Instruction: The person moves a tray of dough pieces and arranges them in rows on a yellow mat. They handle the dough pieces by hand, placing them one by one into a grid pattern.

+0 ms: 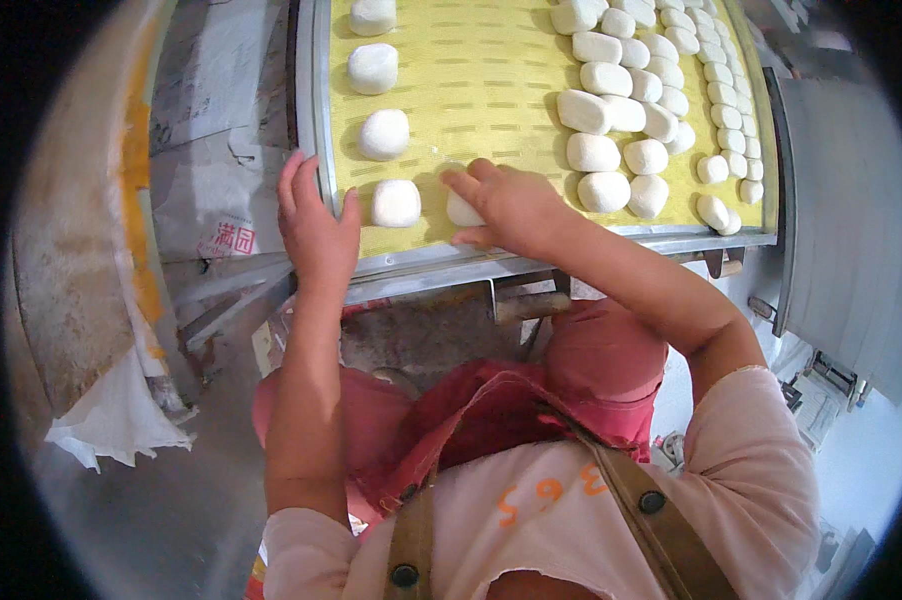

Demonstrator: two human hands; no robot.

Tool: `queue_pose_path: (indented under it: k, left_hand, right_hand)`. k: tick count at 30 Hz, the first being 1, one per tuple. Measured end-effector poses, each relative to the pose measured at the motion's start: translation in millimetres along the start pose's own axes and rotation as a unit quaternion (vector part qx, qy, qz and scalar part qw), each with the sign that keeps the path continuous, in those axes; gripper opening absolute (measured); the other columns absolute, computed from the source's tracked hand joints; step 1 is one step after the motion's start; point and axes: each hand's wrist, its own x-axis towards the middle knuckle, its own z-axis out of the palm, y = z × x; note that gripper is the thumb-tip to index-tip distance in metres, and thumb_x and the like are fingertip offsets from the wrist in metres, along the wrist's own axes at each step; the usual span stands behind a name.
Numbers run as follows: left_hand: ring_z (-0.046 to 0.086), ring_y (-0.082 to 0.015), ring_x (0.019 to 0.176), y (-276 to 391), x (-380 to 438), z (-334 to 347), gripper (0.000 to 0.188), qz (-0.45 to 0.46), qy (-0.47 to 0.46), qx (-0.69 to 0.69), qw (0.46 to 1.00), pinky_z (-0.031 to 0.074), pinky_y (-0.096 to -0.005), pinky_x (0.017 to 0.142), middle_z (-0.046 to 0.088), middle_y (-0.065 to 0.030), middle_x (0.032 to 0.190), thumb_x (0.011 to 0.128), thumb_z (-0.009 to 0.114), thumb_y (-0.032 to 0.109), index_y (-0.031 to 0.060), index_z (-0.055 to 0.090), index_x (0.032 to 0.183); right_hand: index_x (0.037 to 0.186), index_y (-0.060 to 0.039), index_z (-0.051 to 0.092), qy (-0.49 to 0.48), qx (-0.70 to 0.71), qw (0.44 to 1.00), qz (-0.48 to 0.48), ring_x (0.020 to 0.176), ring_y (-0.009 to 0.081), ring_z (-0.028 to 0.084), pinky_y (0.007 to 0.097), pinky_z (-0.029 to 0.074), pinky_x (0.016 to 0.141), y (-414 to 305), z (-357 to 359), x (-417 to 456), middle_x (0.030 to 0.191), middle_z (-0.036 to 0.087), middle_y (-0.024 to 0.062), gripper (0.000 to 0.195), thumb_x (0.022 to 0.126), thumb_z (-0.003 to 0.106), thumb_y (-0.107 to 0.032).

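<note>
My right hand [515, 206] reaches over a white dough piece [460, 211], with fingers at its far side and the thumb at its near side. The piece rests near the front of a yellow mesh tray [488, 97] with a metal rim. Palm and fingers partly hide it. My left hand [314, 221] holds nothing; its fingers are spread at the tray's left rim. Just right of that hand sits a rounded dough piece [396, 203], the nearest of a spaced column along the tray's left side.
Several dough pieces [605, 154] stand close together on the tray's right half, with smaller ones [721, 94] further right. A wooden handle [532, 307] projects below the front rim. Printed sacking [218, 199] lies left of the tray, and a grey metal panel [845, 210] stands at right.
</note>
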Motion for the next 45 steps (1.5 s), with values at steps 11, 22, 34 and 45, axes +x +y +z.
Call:
queue_pose_path:
  k: [11,22,34,45]
  left_hand:
    - [0.041,-0.0330,0.124,1,1,1,0.051,0.004,-0.007,-0.009,1.000,0.036,-0.0409,0.102,0.040,-0.0131,0.135,0.076,0.069,0.010,0.0023,0.047,0.121]
    - [0.038,-0.0328,0.127,2,0,1,0.053,0.011,-0.017,-0.015,1.000,0.033,-0.0407,0.105,0.039,-0.0148,0.135,0.077,0.068,0.009,0.0018,0.044,0.124]
    - [0.041,-0.0338,0.123,2,1,2,0.053,0.011,-0.003,0.008,1.000,0.036,-0.0419,0.101,0.040,-0.0131,0.135,0.076,0.069,0.010,0.0018,0.046,0.122]
    - [0.040,-0.0323,0.125,0,0,-1,0.054,0.010,-0.007,0.014,1.000,0.034,-0.0393,0.104,0.040,-0.0145,0.134,0.077,0.069,0.010,0.0014,0.044,0.124]
  right_hand:
    - [0.103,-0.0030,0.047,-0.034,-0.033,0.996,0.073,0.077,0.0337,0.063,0.0437,0.051,0.063,5,10,7,0.096,0.056,0.0163,0.046,0.073,0.073,-0.027]
    - [0.127,-0.0049,0.045,0.145,-0.090,0.967,0.191,0.104,0.0373,0.052,0.0452,0.047,0.081,71,-10,-124,0.118,0.053,0.0152,0.061,0.076,0.071,-0.026]
    - [0.102,-0.0033,0.056,-0.051,0.013,0.987,0.154,0.087,0.0356,0.062,0.0421,0.050,0.076,82,-34,-77,0.093,0.063,0.0190,0.050,0.067,0.074,-0.034]
    - [0.121,-0.0084,0.049,0.041,-0.065,0.994,0.078,0.080,0.0315,0.063,0.0427,0.052,0.066,41,-32,27,0.094,0.060,0.0133,0.053,0.075,0.070,-0.025]
